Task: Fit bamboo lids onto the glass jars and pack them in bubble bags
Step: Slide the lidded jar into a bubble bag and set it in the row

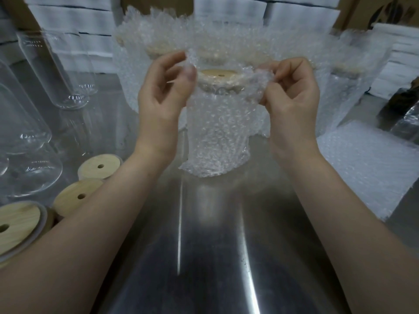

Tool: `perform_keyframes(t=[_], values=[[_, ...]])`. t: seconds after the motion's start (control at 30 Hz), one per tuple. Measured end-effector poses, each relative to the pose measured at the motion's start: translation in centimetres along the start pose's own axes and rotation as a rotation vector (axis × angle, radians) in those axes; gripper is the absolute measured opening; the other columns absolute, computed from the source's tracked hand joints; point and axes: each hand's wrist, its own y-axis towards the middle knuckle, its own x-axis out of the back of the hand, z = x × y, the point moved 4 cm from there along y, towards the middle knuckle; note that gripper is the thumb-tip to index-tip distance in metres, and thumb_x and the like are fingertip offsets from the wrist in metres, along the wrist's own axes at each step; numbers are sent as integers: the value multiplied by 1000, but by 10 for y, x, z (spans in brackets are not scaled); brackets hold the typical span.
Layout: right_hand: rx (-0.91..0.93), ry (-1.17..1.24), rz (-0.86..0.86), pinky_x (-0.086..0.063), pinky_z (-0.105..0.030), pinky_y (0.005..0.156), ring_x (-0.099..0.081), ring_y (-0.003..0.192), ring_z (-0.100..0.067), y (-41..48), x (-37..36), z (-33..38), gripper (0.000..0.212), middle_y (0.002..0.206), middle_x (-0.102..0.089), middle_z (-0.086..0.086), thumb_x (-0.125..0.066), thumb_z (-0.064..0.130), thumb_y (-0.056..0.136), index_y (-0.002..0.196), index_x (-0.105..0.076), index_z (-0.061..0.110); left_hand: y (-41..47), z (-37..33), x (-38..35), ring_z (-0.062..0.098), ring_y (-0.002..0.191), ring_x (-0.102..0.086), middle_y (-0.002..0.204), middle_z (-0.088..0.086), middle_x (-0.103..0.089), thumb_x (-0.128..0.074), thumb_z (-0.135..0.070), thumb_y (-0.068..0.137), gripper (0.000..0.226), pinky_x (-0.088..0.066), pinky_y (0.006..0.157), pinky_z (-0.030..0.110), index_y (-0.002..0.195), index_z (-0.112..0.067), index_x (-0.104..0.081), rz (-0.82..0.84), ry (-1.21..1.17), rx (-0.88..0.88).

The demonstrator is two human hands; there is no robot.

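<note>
Steel counter (215,257), backed by stacked white boxes (74,21). At centre, upright on the counter: jar (217,123) sheathed in bag (199,166), with bamboo lid (218,75) seated on top and showing bare at the open mouth.

Bag mouth pinched on both sides: at the left rim between thumb and fingers of left hand (163,94), at the right rim by curled fingers of right hand (292,96). Neither hand touching the glass itself.

Step in hand, by judgement: closing the mouth over the lid. To do it well, draw both rims up evenly, keep the jar standing square, then fold the slack flat across the lid without tipping the glass or nudging the lid off its seat.

Containers:
- Behind: bagged jars (344,91) in a row, lids dimly visible through the wrap.
- Far left: empty jars (56,71), unlidded, nothing inside.
- Lower left: loose lids (99,166), each with a small hole.
- Right: spare bags (367,164), flat in a stack.
</note>
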Motion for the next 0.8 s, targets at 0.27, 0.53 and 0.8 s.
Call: perform_keyframes(t=[0.27,0.53,0.8], values=[[112,-171,118,-49,-39,84,-57,104,-33,-2,-4,5,40,112,-62,-17,-45,-9,80,105,-63,16,-2,-1,-5,10,84,-57,84,-11,-65,-66,-19,87,6,-46,78,25,93,-18,-67,-20,-1,-18],[138,-130,14,-44,-20,74,-51,78,-3,-3,-1,6,26,82,-52,5,-54,-10,83,84,-51,16,4,1,0,4,72,-61,73,-11,-65,-68,-8,89,22,-48,65,21,74,-23,-70,-72,-272,182],[213,-131,20,-50,-34,73,-58,88,-28,0,0,8,32,91,-57,-13,-52,-15,82,85,-52,17,6,-3,3,6,62,-60,69,-8,-66,-60,-4,90,19,-48,59,23,84,-19,-70,-143,-306,221]])
